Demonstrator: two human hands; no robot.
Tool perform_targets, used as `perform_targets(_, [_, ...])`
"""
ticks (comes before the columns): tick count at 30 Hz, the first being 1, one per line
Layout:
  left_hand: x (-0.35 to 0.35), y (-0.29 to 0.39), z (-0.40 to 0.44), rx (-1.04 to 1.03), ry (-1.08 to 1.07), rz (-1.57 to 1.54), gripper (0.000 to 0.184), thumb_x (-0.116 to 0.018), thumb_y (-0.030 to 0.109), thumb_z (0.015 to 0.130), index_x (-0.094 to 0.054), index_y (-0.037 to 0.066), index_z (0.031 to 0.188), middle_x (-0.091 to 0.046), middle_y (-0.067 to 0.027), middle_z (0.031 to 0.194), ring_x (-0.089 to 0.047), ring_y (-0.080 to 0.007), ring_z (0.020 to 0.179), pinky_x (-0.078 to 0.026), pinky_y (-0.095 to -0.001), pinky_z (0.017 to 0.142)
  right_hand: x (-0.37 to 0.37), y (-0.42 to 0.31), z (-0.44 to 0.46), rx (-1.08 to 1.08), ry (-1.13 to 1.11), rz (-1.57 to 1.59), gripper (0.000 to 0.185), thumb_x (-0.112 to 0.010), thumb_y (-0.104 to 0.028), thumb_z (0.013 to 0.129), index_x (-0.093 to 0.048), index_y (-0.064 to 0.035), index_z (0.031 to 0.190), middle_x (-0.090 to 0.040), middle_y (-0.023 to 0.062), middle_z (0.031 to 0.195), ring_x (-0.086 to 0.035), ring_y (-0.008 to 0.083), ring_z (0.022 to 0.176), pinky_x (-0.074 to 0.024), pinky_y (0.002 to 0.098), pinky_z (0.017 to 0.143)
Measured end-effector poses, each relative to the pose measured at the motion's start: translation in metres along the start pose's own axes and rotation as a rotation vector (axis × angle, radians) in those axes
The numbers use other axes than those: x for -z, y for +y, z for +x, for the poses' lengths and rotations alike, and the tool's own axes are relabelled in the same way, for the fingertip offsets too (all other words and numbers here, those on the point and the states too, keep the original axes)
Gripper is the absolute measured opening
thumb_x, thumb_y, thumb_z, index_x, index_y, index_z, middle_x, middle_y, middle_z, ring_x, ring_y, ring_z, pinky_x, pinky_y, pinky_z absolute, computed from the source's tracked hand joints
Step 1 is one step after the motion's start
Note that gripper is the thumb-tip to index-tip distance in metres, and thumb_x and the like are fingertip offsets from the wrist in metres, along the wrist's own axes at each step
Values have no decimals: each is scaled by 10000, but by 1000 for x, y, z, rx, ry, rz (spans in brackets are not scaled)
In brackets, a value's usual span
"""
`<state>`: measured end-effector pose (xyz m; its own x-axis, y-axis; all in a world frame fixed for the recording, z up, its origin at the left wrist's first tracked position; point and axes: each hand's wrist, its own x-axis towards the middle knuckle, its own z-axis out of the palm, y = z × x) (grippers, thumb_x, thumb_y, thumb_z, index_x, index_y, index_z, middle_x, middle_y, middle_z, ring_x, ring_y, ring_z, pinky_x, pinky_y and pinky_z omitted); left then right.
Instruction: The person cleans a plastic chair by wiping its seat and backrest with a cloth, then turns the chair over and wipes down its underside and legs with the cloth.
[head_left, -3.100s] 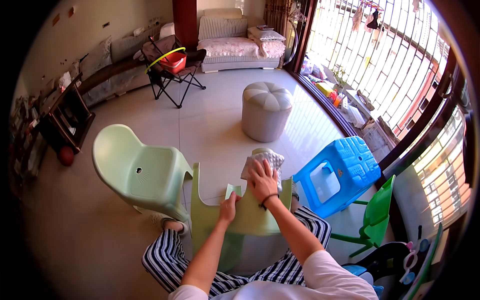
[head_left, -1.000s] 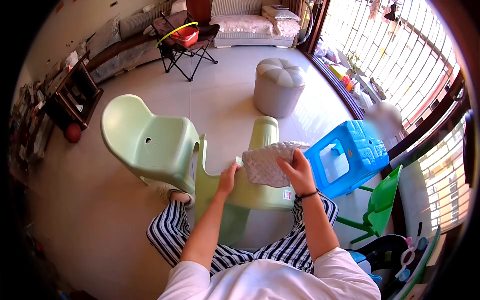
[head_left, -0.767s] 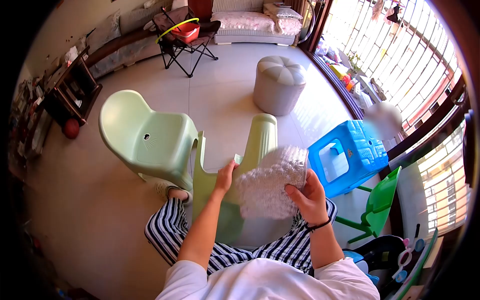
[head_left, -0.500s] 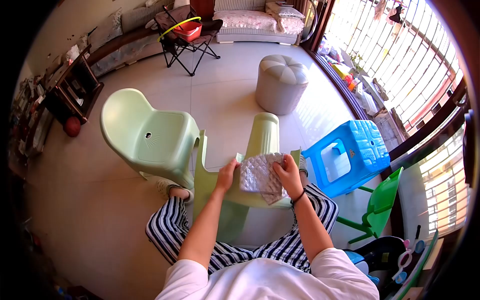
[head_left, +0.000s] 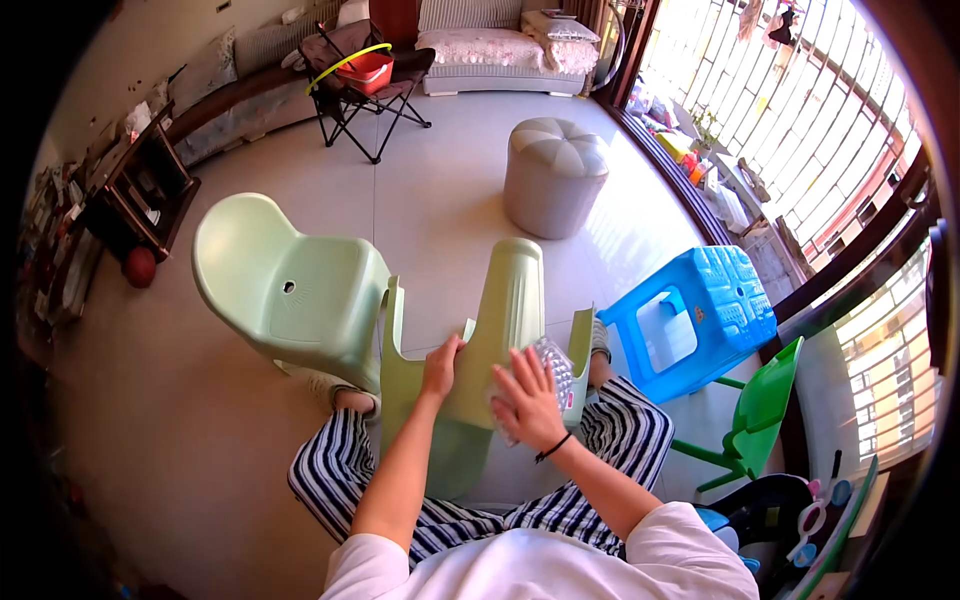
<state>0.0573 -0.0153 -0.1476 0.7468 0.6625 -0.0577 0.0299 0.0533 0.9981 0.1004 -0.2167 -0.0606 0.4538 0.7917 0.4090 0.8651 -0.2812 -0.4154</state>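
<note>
A pale green plastic piece of furniture (head_left: pixel 512 300), with a fluted, tapering top and upright sides, stands between my knees. On its left part my left hand (head_left: pixel 440 368) is closed round an edge. My right hand (head_left: pixel 530 402) holds a sheet of clear bubble wrap (head_left: pixel 556 366) against the green plastic, fingers stretched over it. The wrap shows on both sides of that hand; its middle is hidden under the palm. Just left of these is a matching pale green seat (head_left: pixel 310 290) with a rounded back and a small hole.
A blue plastic stool (head_left: pixel 690 310) lies tipped on the right, beside a green chair (head_left: pixel 762 415). Ahead stands a grey padded pouf (head_left: pixel 555 185). Farther back, a folding chair (head_left: pixel 385 100) bears a red basket (head_left: pixel 368 73). Barred windows line the right.
My right hand has turned flat and brought the bubble wrap down and left onto the green plastic. My left hand has shifted slightly left and down, off the wrap's side.
</note>
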Motion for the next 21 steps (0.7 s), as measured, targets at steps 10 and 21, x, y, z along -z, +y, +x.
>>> perform_targets(10, [-3, -10, 4, 91, -136, -246, 463, -381, 353, 967, -634, -24, 876, -631, -40, 822, -557, -123, 774, -427, -268, 749, -12, 64, 151, 149, 120, -94, 440, -540, -151, 759, -525, -36, 1183, -534, 122, 1247, -453, 253, 1218, -231, 429, 1104])
perform_targets(21, [2, -16, 4, 22, -91, -112, 456, -354, 332, 951, -632, -23, 881, -644, -61, 826, -571, -135, 784, -443, -282, 765, -16, 7, 54, -11, 30, -177, 487, -612, -279, 753, -547, -93, 1198, -452, 67, 1349, -322, 263, 1331, -194, 594, 1037])
